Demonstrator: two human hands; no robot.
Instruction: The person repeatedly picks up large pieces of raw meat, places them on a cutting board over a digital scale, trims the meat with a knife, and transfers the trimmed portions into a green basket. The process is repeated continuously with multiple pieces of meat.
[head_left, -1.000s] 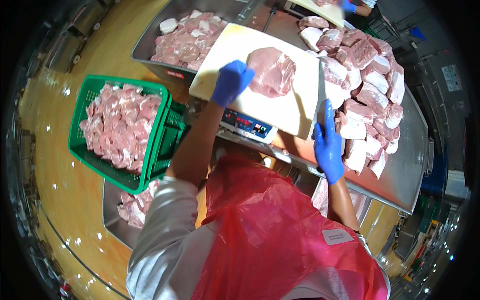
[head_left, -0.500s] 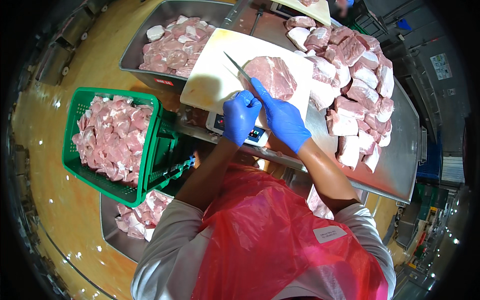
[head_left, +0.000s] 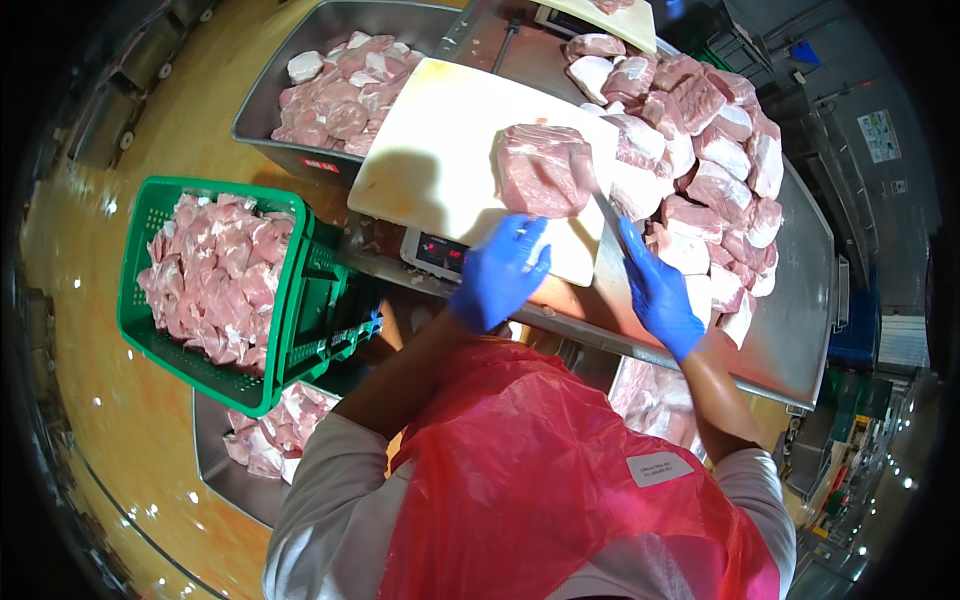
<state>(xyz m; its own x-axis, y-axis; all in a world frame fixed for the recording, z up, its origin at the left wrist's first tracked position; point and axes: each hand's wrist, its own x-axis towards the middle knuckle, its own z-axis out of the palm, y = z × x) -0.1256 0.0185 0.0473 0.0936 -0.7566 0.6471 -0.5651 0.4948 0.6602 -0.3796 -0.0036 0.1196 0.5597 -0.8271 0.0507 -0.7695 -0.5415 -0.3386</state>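
Meat slab [head_left: 545, 172] lies flat on the right half of a white cutting board [head_left: 450, 110], its right side near the board's edge. More room opens to its left, where a broad stretch of board shows, partly shadowed. The left hand [head_left: 502, 275], blue-gloved and blurred, reaches over the board's near edge with fingers partly bent, tips at the slab's near side; whether it grips or only touches, I cannot tell. The right hand [head_left: 662, 305], also gloved, grasps a knife [head_left: 606, 208] beyond the board's right edge, the blurred blade angled toward the slab.

Beneath the board sits a scale [head_left: 437, 252] with a lit display, at the near edge of a steel table [head_left: 790, 310]. Meat blocks [head_left: 720, 185] heap up to the right, just beside the board. A steel bin [head_left: 300, 148] and a green basket [head_left: 283, 310], both loaded with cut meat, stand to the left above a shiny, yellowish floor [head_left: 95, 340].
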